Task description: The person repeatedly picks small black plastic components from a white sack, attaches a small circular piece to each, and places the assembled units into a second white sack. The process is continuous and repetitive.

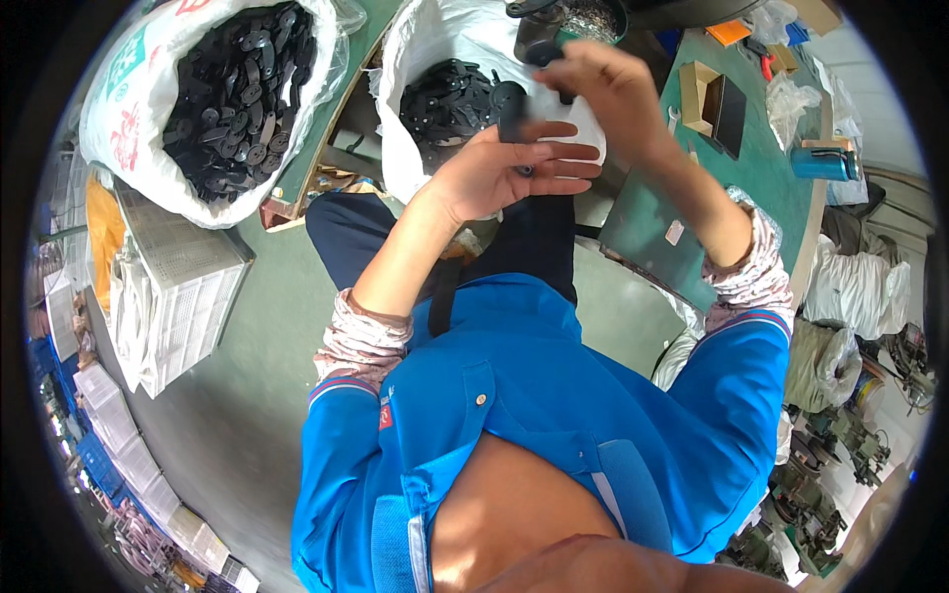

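My left hand (494, 170) is palm up over the white sack, its fingers stretched out. A flat black part with a round end (508, 99) lies across this palm, and the thumb crosses over it. Higher and to the right, my right hand (618, 94) has its fingers bent together, blurred by motion. A dark, rounded black piece (543, 53) shows at its fingertips; its full shape is hidden. Beneath the hands, the open white sack (400, 163) holds a heap of similar black parts (450, 99).
Another white sack (119, 138), full of black parts, stands at the left. A bowl of metal bits (593, 18) is at the top. The green bench (643, 208) at right bears an open cardboard box (700, 94) and a blue bottle (822, 164). White crates (193, 296) stand at left.
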The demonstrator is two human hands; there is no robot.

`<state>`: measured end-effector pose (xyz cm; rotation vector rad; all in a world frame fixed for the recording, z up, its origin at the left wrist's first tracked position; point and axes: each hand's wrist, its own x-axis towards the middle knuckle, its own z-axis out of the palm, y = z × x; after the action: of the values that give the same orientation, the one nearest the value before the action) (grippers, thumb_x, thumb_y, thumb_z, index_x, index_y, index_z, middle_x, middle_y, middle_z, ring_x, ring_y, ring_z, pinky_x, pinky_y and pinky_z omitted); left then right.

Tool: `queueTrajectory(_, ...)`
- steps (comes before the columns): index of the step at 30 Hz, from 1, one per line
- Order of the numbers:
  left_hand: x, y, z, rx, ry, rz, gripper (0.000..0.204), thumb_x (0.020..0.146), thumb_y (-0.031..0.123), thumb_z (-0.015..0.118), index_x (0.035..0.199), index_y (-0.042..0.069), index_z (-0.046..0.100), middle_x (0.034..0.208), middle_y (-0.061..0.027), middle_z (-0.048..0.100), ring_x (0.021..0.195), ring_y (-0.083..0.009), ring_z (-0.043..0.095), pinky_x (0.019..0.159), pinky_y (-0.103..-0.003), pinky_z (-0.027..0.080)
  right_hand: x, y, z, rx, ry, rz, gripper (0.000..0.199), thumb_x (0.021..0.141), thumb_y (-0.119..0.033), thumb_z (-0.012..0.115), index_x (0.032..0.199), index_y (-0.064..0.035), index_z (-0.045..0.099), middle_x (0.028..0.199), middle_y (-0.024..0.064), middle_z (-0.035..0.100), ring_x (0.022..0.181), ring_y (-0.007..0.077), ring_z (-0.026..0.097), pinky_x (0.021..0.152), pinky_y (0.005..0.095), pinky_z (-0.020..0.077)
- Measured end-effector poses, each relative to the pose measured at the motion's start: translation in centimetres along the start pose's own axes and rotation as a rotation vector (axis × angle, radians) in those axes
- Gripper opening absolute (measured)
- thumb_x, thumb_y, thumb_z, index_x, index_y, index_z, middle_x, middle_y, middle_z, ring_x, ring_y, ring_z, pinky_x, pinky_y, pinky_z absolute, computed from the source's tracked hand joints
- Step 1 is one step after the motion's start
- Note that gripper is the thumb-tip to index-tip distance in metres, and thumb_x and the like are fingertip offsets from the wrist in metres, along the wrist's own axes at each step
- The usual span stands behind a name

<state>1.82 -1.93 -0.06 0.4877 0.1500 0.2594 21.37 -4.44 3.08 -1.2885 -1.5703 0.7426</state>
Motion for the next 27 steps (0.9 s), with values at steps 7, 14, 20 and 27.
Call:
queueTrajectory(7, 0.3, 0.2, 0.8, 0.083, -0.063, -0.091, 0.043, 0.094, 0.006, 0.048, 0.133, -0.005, 0.036, 0.126, -0.0308, 0.051, 0.116, -0.0452, 0.053, 0.096, -0.048, 0.050, -0.4, -2.8, 0.1, -0.029, -0.298, 0.215, 0.033, 0.097, -0.014, 0.053, 0.130, -0.0134, 0.057, 0.082, 0.0011, 0.061, 0.074, 0.0040, 0.056, 0.066, 0.0197, 0.0471)
queueTrajectory(14, 0.2, -0.7, 0.1, 0.123, -0.005, 0.016, 0.060, 0.092, 0.026, 0.058, 0.139, 0.000, 0.033, 0.133, -0.0259, 0.048, 0.117, -0.0380, 0.055, 0.090, -0.046, 0.052, 1.4, -3.9, -2.1, 0.192, 0.088, 0.099, 0.033, 0.095, -0.018, 0.058, 0.125, -0.0045, 0.059, 0.089, 0.0049, 0.066, 0.062, 0.0079, 0.056, 0.052, 0.0193, 0.0449)
queueTrajectory(20, 0.1, -0.6, 0.0, 0.119, 0.001, 0.020, 0.060, 0.093, 0.014, 0.054, 0.143, -0.003, 0.025, 0.129, -0.0241, 0.051, 0.114, -0.0309, 0.057, 0.091, -0.042, 0.052, 8.2, -7.1, -4.3, 0.416, 0.252, 0.272, 0.026, 0.092, -0.004, 0.055, 0.116, 0.0068, 0.057, 0.077, 0.0097, 0.064, 0.058, 0.0131, 0.058, 0.054, 0.0246, 0.0480)
queueTrajectory(27, -0.9, -0.5, -0.3, 0.214, 0.143, 0.076, 0.057, 0.091, 0.018, 0.058, 0.140, 0.001, 0.035, 0.128, -0.0199, 0.054, 0.109, -0.0284, 0.060, 0.090, -0.039, 0.052, 10.6, -7.2, -3.4, 0.359, 0.127, 0.511, 0.024, 0.095, -0.011, 0.052, 0.113, 0.0039, 0.055, 0.074, 0.0068, 0.062, 0.045, 0.0113, 0.052, 0.038, 0.0238, 0.0398)
